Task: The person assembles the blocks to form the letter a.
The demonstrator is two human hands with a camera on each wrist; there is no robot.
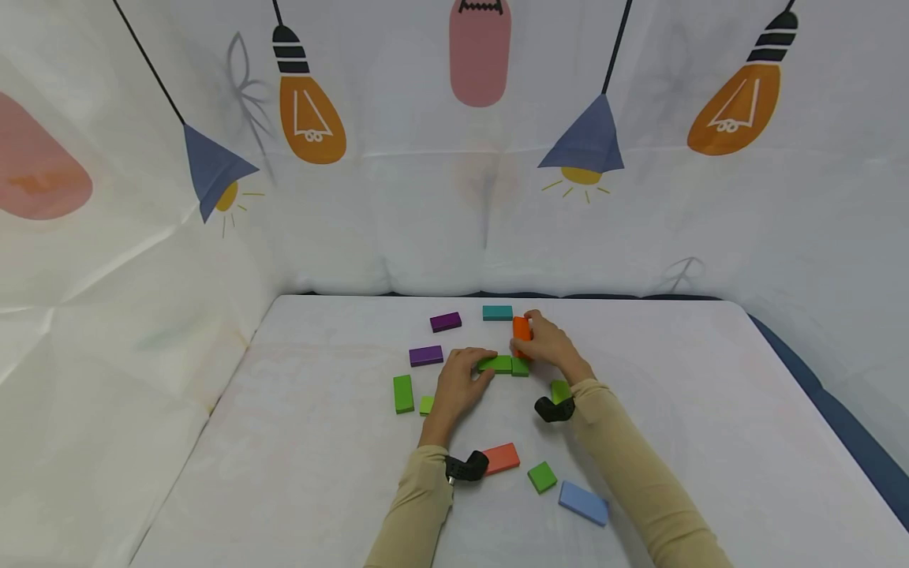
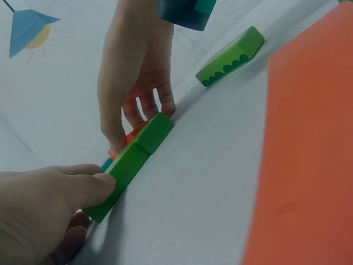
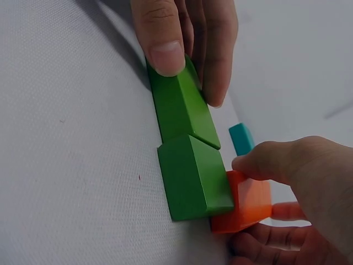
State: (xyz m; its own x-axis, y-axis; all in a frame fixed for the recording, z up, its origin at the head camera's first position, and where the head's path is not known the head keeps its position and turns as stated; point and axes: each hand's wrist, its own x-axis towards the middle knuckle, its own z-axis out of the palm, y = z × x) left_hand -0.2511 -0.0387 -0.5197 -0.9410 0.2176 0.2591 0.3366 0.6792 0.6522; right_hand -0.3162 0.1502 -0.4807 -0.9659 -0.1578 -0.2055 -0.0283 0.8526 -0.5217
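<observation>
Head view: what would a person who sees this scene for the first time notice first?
Probably the two hands meeting mid-table: the left hand holds a long green block lying flat, and the right hand grips an orange block against a second green block at its end. Around them lie scattered coloured blocks, and behind hangs a backdrop printed with lamps and bulbs.

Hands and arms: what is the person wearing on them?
Both arms wear long beige sleeves that reach the wrists. The left hand and right hand are bare, with no gloves, and no rings show. A small black camera is strapped at the left wrist, and another black camera sits at the right wrist.
</observation>
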